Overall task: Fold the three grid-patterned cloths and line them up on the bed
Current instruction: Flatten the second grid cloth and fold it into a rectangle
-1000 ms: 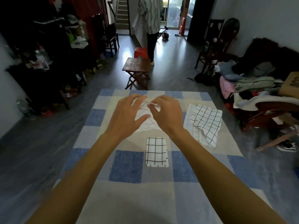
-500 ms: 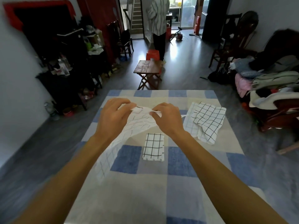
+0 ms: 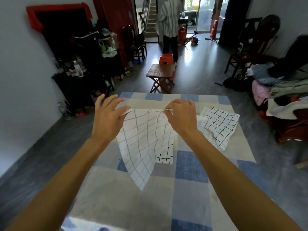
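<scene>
Since half a second ago both hands have drawn apart, stretching the lifted cloth wide above the bed. Its top edge runs left-right between them: the right hand pinches one corner, the left hand nips the other at the thumb, remaining fingers splayed. Behind it lies the folded cloth; the crumpled cloth sits nearer the right hand.
</scene>
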`<state>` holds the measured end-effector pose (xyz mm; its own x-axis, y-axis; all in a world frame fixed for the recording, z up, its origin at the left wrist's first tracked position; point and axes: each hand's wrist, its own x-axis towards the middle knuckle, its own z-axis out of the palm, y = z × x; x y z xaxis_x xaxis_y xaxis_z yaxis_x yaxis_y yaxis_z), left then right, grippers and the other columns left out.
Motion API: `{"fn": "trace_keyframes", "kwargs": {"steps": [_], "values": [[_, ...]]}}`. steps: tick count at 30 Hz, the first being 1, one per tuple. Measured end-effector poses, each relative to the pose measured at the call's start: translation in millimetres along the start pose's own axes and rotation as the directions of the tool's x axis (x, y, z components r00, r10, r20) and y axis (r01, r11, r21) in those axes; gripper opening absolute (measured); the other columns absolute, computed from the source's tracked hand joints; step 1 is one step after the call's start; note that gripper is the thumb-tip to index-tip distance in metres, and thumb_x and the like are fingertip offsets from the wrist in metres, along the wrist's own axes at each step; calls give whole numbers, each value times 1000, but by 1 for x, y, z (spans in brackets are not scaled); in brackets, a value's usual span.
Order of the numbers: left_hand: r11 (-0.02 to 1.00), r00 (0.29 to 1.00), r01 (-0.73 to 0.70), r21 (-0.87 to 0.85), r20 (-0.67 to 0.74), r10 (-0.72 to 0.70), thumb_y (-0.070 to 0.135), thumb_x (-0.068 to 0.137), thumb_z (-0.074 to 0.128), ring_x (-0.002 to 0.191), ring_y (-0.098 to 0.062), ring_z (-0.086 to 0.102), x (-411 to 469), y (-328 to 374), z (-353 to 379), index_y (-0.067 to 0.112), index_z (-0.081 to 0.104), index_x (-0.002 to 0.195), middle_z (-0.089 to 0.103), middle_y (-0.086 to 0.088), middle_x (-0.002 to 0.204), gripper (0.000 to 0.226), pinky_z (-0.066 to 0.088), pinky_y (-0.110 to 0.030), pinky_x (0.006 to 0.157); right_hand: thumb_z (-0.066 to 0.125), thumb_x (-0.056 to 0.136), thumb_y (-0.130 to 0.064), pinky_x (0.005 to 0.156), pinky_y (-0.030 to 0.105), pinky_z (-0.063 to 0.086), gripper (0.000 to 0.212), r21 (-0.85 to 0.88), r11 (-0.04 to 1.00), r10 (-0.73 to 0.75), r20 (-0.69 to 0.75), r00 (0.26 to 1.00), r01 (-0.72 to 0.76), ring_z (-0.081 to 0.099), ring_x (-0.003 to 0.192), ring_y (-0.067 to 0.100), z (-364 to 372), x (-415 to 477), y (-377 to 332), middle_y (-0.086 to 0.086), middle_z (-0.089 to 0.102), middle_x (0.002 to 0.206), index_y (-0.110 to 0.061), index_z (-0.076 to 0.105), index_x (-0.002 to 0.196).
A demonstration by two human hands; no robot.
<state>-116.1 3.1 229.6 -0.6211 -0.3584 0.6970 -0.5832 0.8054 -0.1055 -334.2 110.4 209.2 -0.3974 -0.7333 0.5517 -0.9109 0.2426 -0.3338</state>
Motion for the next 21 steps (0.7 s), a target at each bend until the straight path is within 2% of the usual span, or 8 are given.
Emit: {"fn": "trace_keyframes", "kwargs": {"steps": [5,8,12,14,18,21], "values": [[990,989,137,9,56,-138,20,88,63,126,-35,46,-15,-18,-6,13,75,93,59,-19,125,15,16,-48,112,69,85,-30,96,36,29,13,-73,997,31,0,1000,-31,59,99,19,-20,-8,19,-4,71,102,-23,75,94],[981,980,193,1,49,-193,21,89,62,129,-34,43,-21,-22,-9,12,74,95,56,-19,128,17,18,-48,113,71,82,-20,94,38,29,8,-82,996,28,-45,999,-32,60,95,23,-35,-13,26,-1,72,98,-22,76,88],[976,976,216,11,17,-217,20,89,62,128,-34,43,-26,-20,-14,11,73,99,55,-21,129,17,20,-49,113,73,79,-13,97,43,31,13,-28,999,40,-116,992,-43,61,96,25,-44,-24,38,3,72,99,-19,75,90],[968,968,250,15,-8,-249,17,88,63,129,-34,43,-30,-18,-17,10,73,100,55,-21,130,17,18,-47,113,72,80,-14,100,44,32,15,19,999,32,-162,986,-29,60,99,25,-43,-31,39,3,71,102,-18,74,95],[962,961,272,-15,-43,-272,15,90,62,129,-33,42,-38,-14,-26,9,72,101,54,-20,131,17,14,-43,113,66,88,-24,100,36,29,14,62,997,55,-283,958,-39,59,101,23,-50,-51,31,3,70,105,-17,73,97],[963,961,265,-56,-63,-268,15,91,59,130,-33,41,-45,-13,-37,7,72,101,53,-21,131,18,15,-45,114,63,90,-25,97,34,31,15,67,997,52,-333,941,-32,60,101,23,-66,-67,25,3,69,105,-16,73,98]]}}
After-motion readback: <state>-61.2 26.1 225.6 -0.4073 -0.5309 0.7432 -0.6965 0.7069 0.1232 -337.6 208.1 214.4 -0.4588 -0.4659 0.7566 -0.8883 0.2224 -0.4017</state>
